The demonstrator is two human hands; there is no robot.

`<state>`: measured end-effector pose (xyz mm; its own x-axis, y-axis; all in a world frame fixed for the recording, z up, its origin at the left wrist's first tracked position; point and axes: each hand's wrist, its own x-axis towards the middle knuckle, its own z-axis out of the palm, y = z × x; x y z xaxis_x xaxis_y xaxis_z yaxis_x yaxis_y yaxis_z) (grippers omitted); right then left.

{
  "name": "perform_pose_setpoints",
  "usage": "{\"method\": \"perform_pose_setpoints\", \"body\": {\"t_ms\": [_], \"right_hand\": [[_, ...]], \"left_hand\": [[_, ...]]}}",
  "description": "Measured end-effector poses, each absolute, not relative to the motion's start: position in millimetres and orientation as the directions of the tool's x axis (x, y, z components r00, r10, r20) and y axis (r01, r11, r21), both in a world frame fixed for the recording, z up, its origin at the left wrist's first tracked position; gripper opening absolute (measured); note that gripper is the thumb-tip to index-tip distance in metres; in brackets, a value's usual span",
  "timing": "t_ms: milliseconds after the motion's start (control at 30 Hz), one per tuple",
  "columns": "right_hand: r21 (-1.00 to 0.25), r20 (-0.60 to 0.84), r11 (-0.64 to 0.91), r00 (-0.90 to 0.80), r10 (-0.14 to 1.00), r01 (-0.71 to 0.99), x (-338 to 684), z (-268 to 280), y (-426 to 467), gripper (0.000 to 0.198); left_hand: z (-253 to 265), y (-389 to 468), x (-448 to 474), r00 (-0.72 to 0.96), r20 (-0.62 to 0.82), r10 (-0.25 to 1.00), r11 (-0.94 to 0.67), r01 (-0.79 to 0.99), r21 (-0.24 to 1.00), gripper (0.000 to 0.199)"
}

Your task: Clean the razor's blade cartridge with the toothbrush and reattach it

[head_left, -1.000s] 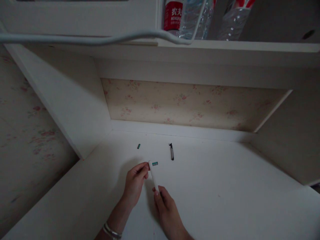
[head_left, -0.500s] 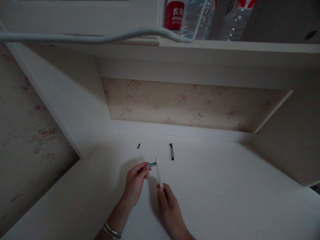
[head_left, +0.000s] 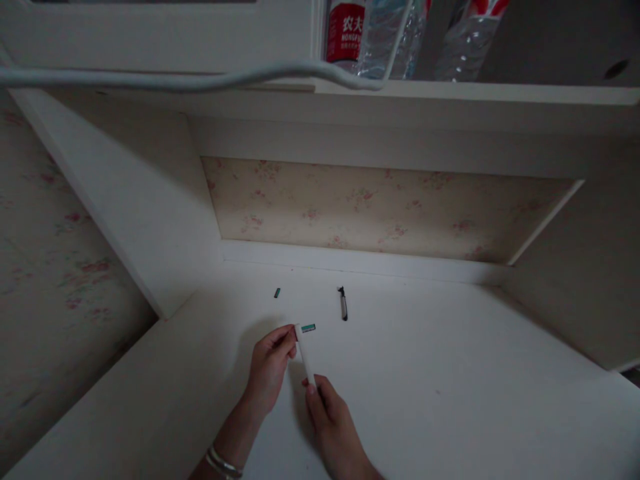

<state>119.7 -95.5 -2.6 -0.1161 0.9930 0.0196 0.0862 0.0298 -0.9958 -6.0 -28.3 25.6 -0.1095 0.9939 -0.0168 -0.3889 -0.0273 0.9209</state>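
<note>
My left hand (head_left: 274, 350), with a bracelet at the wrist, pinches one end of a small razor cartridge (head_left: 309, 328) with a green strip and dark edges. My right hand (head_left: 327, 417) is closed around the lower end of a slim white stick (head_left: 306, 360), whose exact kind I cannot make out. The stick's upper end lies across the cartridge, close to my left fingertips. Beyond my hands, a black and grey razor handle (head_left: 344, 305) lies on the table. To its left rests another small green and dark cartridge (head_left: 277, 293).
Both hands are over a white tabletop (head_left: 450, 347) enclosed by side panels and a floral back wall (head_left: 360, 200). Above hangs a shelf (head_left: 450, 93) with several plastic bottles (head_left: 345, 33). A pale cable (head_left: 200, 81) runs across the top.
The white stick in my right hand has slid left along the cartridge, from its far end to near my left fingertips. My left hand has stayed nearly still.
</note>
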Motion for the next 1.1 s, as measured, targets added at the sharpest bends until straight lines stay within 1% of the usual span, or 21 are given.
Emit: {"method": "perform_pose_setpoints", "body": {"t_ms": [200, 300, 400, 567, 733, 900, 1100], "right_hand": [[-0.996, 0.029, 0.032, -0.034, 0.999, 0.088, 120.9, -5.6, -93.4, 0.039], [-0.995, 0.019, 0.027, -0.082, 0.996, 0.094, 120.3, -5.0, -94.6, 0.039], [-0.993, 0.041, 0.055, -0.129, 0.991, 0.106, 120.4, -3.5, -95.6, 0.039], [-0.994, 0.017, 0.021, -0.033, 0.999, 0.107, 122.3, -6.4, -94.6, 0.040], [-0.993, 0.025, 0.040, -0.138, 0.990, 0.110, 120.4, -6.4, -95.7, 0.040], [-0.995, 0.053, 0.055, -0.026, 0.998, 0.084, 121.9, -5.6, -94.0, 0.041], [-0.994, 0.033, 0.048, -0.141, 0.989, 0.102, 120.4, 1.3, -96.2, 0.041]], "left_hand": [[23.6, -27.6, -6.2, -0.123, -0.039, 0.992, -0.017, -0.423, 0.906, 0.026], [22.2, -26.8, -6.3, -0.117, -0.031, 0.993, -0.022, -0.423, 0.906, 0.026], [21.6, -26.4, -6.5, -0.121, -0.020, 0.992, -0.034, -0.428, 0.903, 0.025], [21.2, -26.5, -6.5, -0.138, -0.033, 0.990, -0.035, -0.462, 0.886, 0.024], [20.3, -26.1, -7.0, -0.123, -0.020, 0.992, -0.042, -0.477, 0.878, 0.023], [21.1, -25.8, -6.4, -0.139, -0.034, 0.990, -0.038, -0.485, 0.874, 0.024], [21.7, -26.0, -6.4, -0.118, -0.013, 0.993, -0.045, -0.472, 0.880, 0.024]]}}
